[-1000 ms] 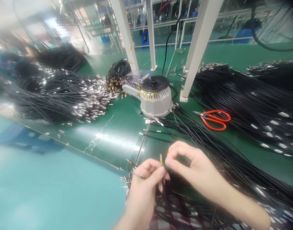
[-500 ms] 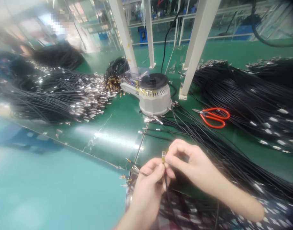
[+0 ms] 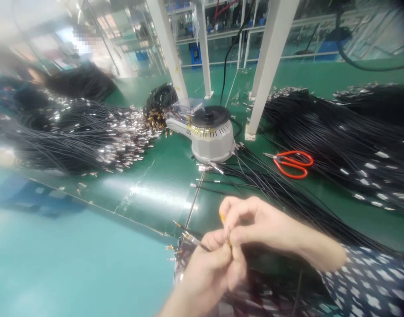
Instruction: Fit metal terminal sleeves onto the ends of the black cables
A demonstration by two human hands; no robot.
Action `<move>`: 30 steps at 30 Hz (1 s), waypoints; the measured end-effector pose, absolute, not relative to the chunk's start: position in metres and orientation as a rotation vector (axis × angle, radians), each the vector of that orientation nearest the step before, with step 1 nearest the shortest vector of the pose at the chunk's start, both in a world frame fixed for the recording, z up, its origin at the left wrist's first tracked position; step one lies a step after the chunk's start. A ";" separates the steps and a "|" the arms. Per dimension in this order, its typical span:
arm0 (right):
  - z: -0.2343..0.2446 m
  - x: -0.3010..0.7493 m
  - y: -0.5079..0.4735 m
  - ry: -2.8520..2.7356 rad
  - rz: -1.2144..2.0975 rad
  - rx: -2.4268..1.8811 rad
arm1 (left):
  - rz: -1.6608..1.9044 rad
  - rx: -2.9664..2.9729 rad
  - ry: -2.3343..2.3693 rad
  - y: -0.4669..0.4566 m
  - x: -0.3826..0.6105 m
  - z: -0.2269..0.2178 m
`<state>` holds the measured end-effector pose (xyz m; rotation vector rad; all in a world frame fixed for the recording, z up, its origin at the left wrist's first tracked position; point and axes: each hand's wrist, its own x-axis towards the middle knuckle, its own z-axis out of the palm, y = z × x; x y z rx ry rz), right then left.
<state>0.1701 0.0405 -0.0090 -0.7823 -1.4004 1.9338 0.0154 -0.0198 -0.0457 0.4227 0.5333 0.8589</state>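
My left hand (image 3: 218,262) is closed around a thin black cable, its thumb and fingers pinching just below the end. The cable's connector end (image 3: 229,237), with a bit of yellow on it, is mostly hidden by fingertips. Against it, my right hand (image 3: 251,220) is closed, with thumb and fingers pressed at the connector. A small strip of yellow tape (image 3: 222,217) shows between the right fingers. Beside the left hand's fingers, another cable end (image 3: 190,237) points up to the left.
Ahead stands a round white tape dispenser (image 3: 212,143) with a black top. Red-handled scissors (image 3: 293,164) lie to its right. Bundles of black cables with metal ends (image 3: 122,136) spread left, and more cables (image 3: 320,132) right. White posts (image 3: 271,66) rise from the green table (image 3: 149,193).
My right hand has come down over the connector, which stood in plain sight before and is now mostly covered. The left hand has turned slightly. The view has shifted a little.
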 end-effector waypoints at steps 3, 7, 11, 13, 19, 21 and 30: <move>-0.009 0.172 0.045 -1.546 1.803 -0.747 | 0.836 0.415 0.504 -0.017 0.017 -0.044; -0.009 0.177 0.045 -1.787 1.450 -0.844 | 0.854 0.411 0.462 -0.013 0.014 -0.043; -0.007 0.178 0.041 -1.763 1.201 -1.048 | 0.891 0.425 0.532 -0.011 0.010 -0.043; -0.004 0.176 0.037 -1.745 1.245 -1.082 | 0.895 0.451 0.588 -0.010 0.010 -0.042; 0.000 0.170 0.034 -1.684 1.381 -1.168 | 0.880 0.532 0.729 -0.011 0.011 -0.034; 0.000 0.170 0.033 -1.685 1.436 -1.161 | 0.892 0.540 0.760 -0.011 0.010 -0.032; -0.004 0.176 0.025 -1.699 1.333 -1.143 | 0.960 0.625 0.804 -0.005 0.008 -0.042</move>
